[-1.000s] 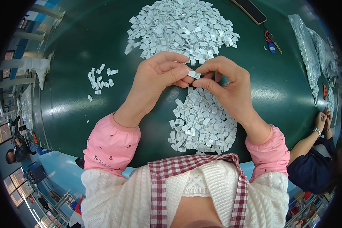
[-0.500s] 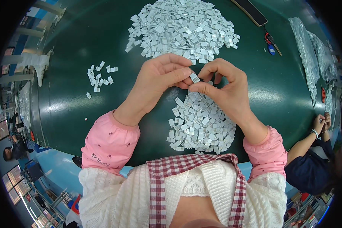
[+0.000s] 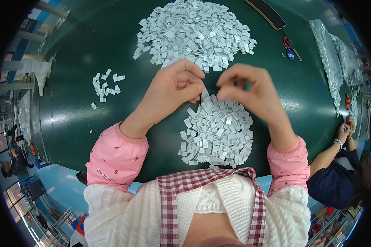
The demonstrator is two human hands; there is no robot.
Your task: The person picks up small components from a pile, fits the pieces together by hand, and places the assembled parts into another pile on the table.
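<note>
My left hand (image 3: 178,84) is closed in a pinch over the far left edge of the nearer pile (image 3: 218,136) of small white flat pieces, which show striped contacts on their faces. One slightly blurred white piece (image 3: 205,95) is just below its thumb tip; I cannot tell whether the thumb still touches it. Anything between those fingers is hidden. My right hand (image 3: 249,84), smeared by motion, hovers over the pile's far right side with fingers curled and thumb bent, and its grip does not show clearly. Beyond both hands spreads a larger heap (image 3: 196,35) of similar pieces.
A small scattered group of white pieces (image 3: 104,85) lies left on the green table (image 3: 70,119). Far right are a dark strap-like object (image 3: 268,12), keys with a blue tag (image 3: 290,53) and clear plastic bags (image 3: 327,57). At right, another person's hands (image 3: 345,129) are working.
My hands have moved apart, and the white piece between them is now lower, by the nearer pile. My right hand has shifted slightly right. The view has shifted a little.
</note>
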